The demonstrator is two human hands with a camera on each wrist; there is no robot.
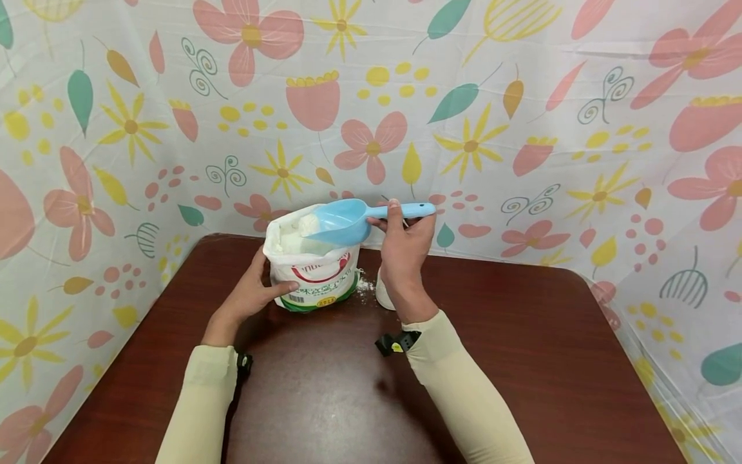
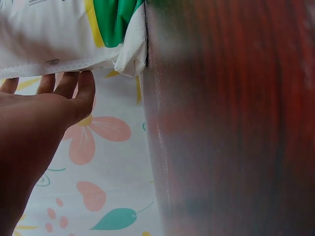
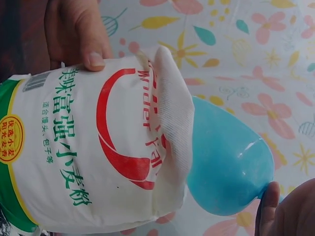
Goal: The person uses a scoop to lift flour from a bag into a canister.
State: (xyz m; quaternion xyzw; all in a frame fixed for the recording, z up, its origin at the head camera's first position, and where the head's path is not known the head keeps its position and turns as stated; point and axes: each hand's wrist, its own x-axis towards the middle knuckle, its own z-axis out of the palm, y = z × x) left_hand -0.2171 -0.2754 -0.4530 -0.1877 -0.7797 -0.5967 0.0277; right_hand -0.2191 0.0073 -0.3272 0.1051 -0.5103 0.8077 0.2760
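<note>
A white cloth flour bag (image 1: 315, 277) with red and green print stands with its top rolled back, and white flour (image 1: 288, 237) shows inside. My left hand (image 1: 248, 291) grips its left side, thumb on the printed front and fingers round the back. In the left wrist view those fingers (image 2: 84, 91) lie along the bag's edge. A light-blue scoop (image 1: 343, 222) tilts over the mouth, its blade partly inside with some flour at the tip. My right hand (image 1: 406, 258) holds the scoop by its handle. In the right wrist view the bag's rim hides the scoop's front end.
Beside the bag, partly hidden by my right wrist, stands a white container (image 1: 384, 295). Spilled flour (image 1: 364, 285) lies between it and the bag. Both rest near the back edge of the dark wooden table (image 1: 313, 374). A flowered curtain (image 1: 498, 129) hangs behind.
</note>
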